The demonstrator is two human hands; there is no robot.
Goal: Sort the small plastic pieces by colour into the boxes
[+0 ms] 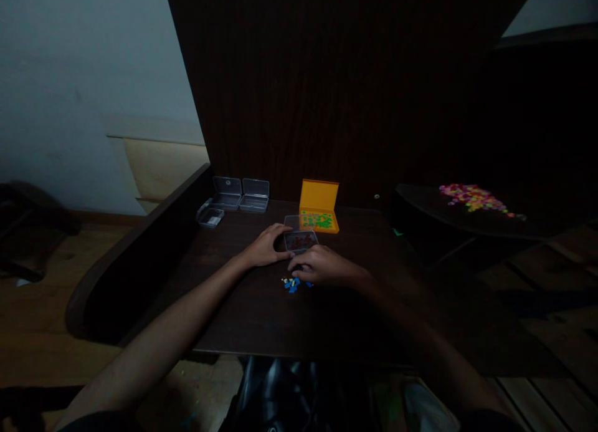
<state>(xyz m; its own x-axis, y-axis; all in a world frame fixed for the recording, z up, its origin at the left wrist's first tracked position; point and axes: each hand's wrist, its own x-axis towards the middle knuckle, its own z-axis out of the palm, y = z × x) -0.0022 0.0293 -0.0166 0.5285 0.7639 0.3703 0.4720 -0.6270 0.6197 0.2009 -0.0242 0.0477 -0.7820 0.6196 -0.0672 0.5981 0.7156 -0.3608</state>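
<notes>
On the dark wooden desk, a clear plastic box (301, 240) stands with its lid up and small reddish-brown pieces in it. My left hand (267, 247) curves round the box's left side, fingers and thumb apart, gripping its edge. Just in front of the box is my right hand (322, 265), its fingers bent together low over a little pile of blue and pale yellow pieces (292, 285). What its fingertips hold, if anything, is hidden. Behind the clear box, an orange case (319, 195) lies open with many green pieces inside.
Several clear boxes (255, 195) stand open at the desk's back left. A raised wooden side panel (140, 245) borders the desk (261, 326) on the left. To the right, a heap of pink and yellow pieces (476, 198) lies on a dark curved surface.
</notes>
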